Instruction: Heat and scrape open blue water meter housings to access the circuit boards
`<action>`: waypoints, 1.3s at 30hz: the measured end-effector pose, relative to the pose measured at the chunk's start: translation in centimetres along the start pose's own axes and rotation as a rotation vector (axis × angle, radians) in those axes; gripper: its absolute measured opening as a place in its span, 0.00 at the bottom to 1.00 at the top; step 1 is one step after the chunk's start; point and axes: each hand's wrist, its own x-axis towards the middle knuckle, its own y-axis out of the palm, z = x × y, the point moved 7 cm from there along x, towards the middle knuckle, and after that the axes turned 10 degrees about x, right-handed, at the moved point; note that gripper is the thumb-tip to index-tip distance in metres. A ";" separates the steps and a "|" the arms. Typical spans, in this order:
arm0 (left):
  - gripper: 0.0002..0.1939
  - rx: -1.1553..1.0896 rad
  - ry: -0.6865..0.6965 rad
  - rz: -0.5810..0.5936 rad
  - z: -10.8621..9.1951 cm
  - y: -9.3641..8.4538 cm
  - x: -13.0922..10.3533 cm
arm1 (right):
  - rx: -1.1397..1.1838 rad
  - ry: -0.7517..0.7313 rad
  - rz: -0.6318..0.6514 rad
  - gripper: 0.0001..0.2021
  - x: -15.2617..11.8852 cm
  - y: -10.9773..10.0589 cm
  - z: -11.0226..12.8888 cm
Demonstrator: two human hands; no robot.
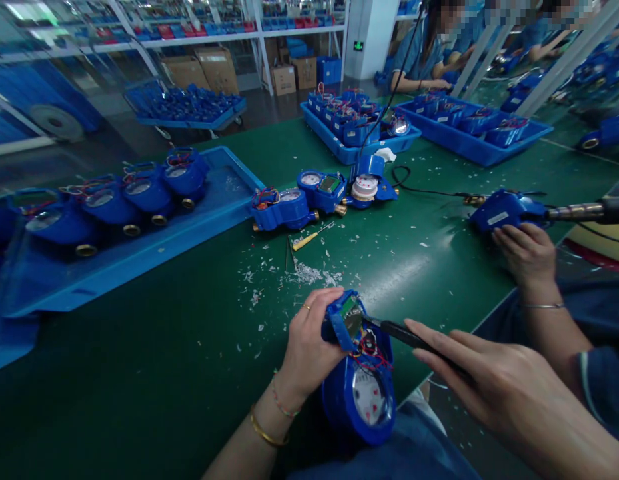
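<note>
A blue water meter (335,400) rests at the table's near edge, its dial facing up. My left hand (309,343) grips the meter's raised electronics housing (345,333), which has a green circuit board and small display in it. Red, yellow and black wires run from the opening below the board. My right hand (494,373) is closed round black tweezers (406,335). Their tips reach the edge of the circuit board; whether they pinch anything is too small to tell.
White scraps (309,273) and a yellow-handled tool (305,241) lie ahead. Several meters (282,213) stand beyond. A blue tray (139,273) with meters is at left, another tray (349,153) farther back. At right, a co-worker's hand (529,257) holds a meter near a black-handled tool (584,212).
</note>
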 end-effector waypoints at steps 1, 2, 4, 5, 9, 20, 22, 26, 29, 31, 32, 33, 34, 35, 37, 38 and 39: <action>0.28 0.000 -0.015 -0.006 0.1 0.0 0.0 | -0.058 -0.046 0.008 0.19 -0.4 0.4 0.5; 0.28 -0.001 -0.030 -0.015 0.3 -0.1 0.1 | -0.109 -0.083 0.015 0.21 -0.8 0.7 0.8; 0.29 -0.001 -0.057 -0.028 0.5 -0.1 0.1 | -0.158 -0.094 0.004 0.24 -1.5 1.0 1.0; 0.29 0.000 -0.073 -0.028 0.6 -0.1 0.1 | -0.163 -0.081 -0.019 0.26 -1.7 1.0 0.8; 0.28 0.006 -0.155 -0.003 1.0 0.0 -0.1 | -0.097 -0.002 -0.133 0.25 -2.2 -0.1 -0.2; 0.26 -0.224 -0.347 0.075 2.5 1.2 -0.7 | -0.198 0.145 -0.112 0.20 -1.0 3.6 -7.9; 0.26 -0.310 -0.379 0.089 2.7 1.6 -0.8 | -0.260 0.105 -0.084 0.21 -0.9 5.9 -9.4; 0.25 -0.443 -0.439 0.099 3.0 2.1 -0.9 | -0.207 0.048 -0.064 0.20 -0.4 8.6 -10.6; 0.25 -0.441 -0.439 0.108 2.9 2.1 -0.8 | -0.114 0.017 -0.046 0.17 1.0 7.6 -9.2; 0.25 -0.375 -0.400 0.119 2.7 2.0 -0.7 | -0.018 -0.009 -0.018 0.14 2.6 6.1 -7.3; 0.25 -0.319 -0.369 0.119 2.5 1.8 -0.6 | 0.047 -0.018 0.001 0.13 3.5 5.3 -6.1; 0.25 -0.254 -0.329 0.113 2.2 1.6 -0.4 | 0.130 -0.021 0.042 0.12 4.4 4.7 -4.9; 0.25 -0.185 -0.283 0.101 1.8 1.4 -0.3 | 0.265 0.005 0.107 0.09 5.3 4.5 -3.9; 0.26 -0.123 -0.238 0.086 1.5 1.1 -0.2 | 0.349 0.043 0.162 0.07 6.0 4.5 -3.0; 0.26 -0.040 -0.155 0.058 0.8 0.7 0.0 | 0.426 0.125 0.270 0.02 7.1 5.0 -1.8; 0.26 -0.019 -0.122 0.048 0.5 0.6 0.0 | 0.426 0.153 0.305 0.00 7.5 5.4 -1.4; 0.26 -0.009 -0.093 0.044 0.2 0.6 -0.1 | 0.420 0.169 0.329 0.02 7.7 5.8 -1.1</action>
